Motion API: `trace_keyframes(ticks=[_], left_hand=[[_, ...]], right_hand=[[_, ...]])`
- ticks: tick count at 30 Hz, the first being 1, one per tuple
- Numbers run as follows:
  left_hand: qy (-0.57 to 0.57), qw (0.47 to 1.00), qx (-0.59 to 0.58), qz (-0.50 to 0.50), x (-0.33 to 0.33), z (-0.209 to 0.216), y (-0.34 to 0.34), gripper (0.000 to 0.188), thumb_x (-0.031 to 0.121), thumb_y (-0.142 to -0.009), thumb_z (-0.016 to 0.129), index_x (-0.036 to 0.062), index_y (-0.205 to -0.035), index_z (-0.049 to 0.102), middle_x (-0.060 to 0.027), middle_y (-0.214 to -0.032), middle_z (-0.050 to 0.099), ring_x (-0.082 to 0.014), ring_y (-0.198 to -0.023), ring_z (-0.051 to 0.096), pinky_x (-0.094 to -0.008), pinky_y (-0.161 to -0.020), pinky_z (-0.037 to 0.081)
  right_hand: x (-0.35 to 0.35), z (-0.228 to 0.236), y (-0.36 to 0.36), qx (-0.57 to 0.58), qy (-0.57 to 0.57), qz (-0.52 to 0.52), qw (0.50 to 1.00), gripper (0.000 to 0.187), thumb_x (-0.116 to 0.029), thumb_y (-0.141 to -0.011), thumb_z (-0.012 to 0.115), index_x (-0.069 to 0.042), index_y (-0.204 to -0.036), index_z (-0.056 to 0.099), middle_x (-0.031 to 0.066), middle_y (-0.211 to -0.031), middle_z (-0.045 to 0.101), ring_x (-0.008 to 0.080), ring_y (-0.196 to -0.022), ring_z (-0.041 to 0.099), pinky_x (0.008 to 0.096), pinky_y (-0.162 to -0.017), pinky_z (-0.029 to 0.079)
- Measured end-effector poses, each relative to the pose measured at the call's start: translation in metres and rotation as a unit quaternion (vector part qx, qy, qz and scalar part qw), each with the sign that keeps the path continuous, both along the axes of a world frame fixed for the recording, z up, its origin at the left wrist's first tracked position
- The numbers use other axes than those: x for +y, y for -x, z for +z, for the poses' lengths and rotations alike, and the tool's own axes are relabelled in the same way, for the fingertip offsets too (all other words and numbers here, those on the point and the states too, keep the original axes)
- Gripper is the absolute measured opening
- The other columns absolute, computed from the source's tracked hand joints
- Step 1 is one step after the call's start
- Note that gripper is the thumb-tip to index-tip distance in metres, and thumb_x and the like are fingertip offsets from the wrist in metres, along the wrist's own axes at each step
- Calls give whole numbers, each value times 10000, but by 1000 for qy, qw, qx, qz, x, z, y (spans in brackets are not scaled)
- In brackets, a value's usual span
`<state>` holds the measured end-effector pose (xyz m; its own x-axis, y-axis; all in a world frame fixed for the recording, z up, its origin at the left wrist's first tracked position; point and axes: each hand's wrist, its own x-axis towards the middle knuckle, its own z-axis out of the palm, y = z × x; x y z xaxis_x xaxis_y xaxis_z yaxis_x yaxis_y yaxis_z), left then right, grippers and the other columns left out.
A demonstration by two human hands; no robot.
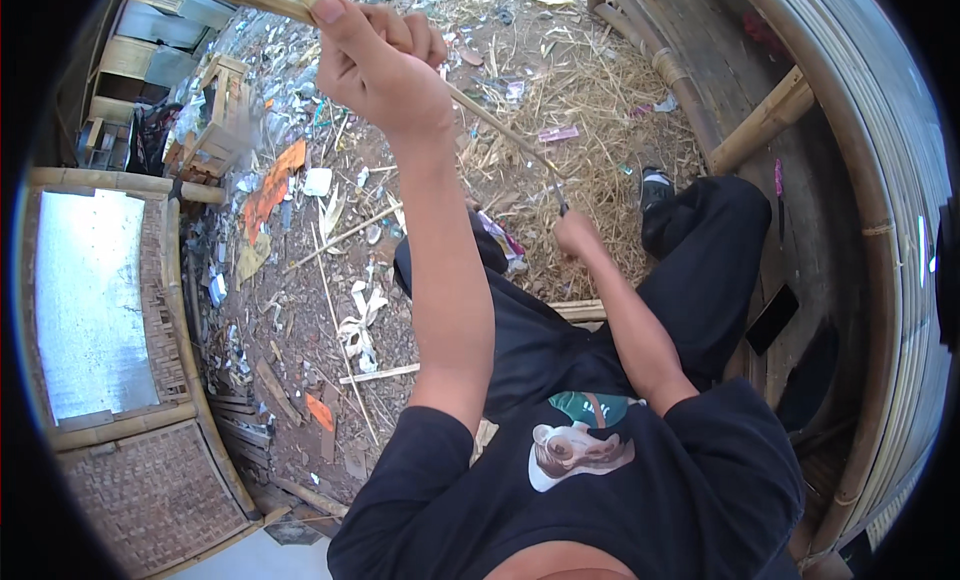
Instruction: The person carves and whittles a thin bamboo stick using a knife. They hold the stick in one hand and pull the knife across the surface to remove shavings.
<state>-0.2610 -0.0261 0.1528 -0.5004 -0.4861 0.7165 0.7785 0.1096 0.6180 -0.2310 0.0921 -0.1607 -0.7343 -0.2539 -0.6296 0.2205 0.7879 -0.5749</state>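
My left hand (385, 65) is raised at the top, fingers curled, its thumb pressed on a long, thin bamboo strip (500, 127). The strip slants from the upper left, passes behind that hand and comes down toward my right knee. Lower down, in front of my lap, my right hand (580, 235) is closed round the dark handle of a knife (559, 192). The narrow blade points up and meets or overlaps the strip's lower end; whether it cuts in cannot be made out.
Straw-like shavings (600, 120) and scattered litter cover the ground ahead. A wooden crate (222, 115) stands at the far left, near a woven bamboo panel (140, 495). On the right, a dark phone (772, 320) lies beside my leg, inside a curved bamboo rail (878, 230).
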Motion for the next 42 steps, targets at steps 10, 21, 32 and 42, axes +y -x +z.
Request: trace_keyframes(ticks=[10, 21, 32, 42], left_hand=[[36, 999, 1, 25, -12, 5, 9, 598, 577, -913, 404, 149, -566, 172, 46, -469, 129, -80, -402, 121, -274, -395, 107], [37, 999, 19, 11, 2, 1, 13, 579, 547, -915, 437, 140, -556, 235, 42, -445, 173, -63, -367, 166, -251, -371, 135], [35, 999, 16, 16, -4, 4, 16, 582, 539, -919, 440, 143, -558, 211, 42, -443, 164, -70, -369, 156, -260, -373, 132], [44, 998, 34, -17, 4, 7, 22, 571, 530, -919, 449, 147, -557, 228, 47, -464, 156, -70, -375, 167, -256, -372, 143]], right_hand=[[33, 146, 27, 275, 233, -197, 912, 248, -202, -940, 453, 34, -941, 528, 191, -689, 615, 342, -608, 623, 442, -562, 450], [2, -37, -29, 42, -40, 38, 998, 364, -247, -901, 460, 65, -1067, 544, 287, -1027, 602, 416, -989, 585, 466, -837, 476], [15, 153, 10, 339, 352, -281, 826, 239, -216, -958, 426, 13, -998, 480, 163, -609, 521, 306, -534, 545, 425, -515, 371], [-8, 41, -19, 112, 70, -97, 987, 417, -255, -939, 420, 35, -1231, 354, 349, -945, 569, 513, -898, 541, 554, -818, 414]])
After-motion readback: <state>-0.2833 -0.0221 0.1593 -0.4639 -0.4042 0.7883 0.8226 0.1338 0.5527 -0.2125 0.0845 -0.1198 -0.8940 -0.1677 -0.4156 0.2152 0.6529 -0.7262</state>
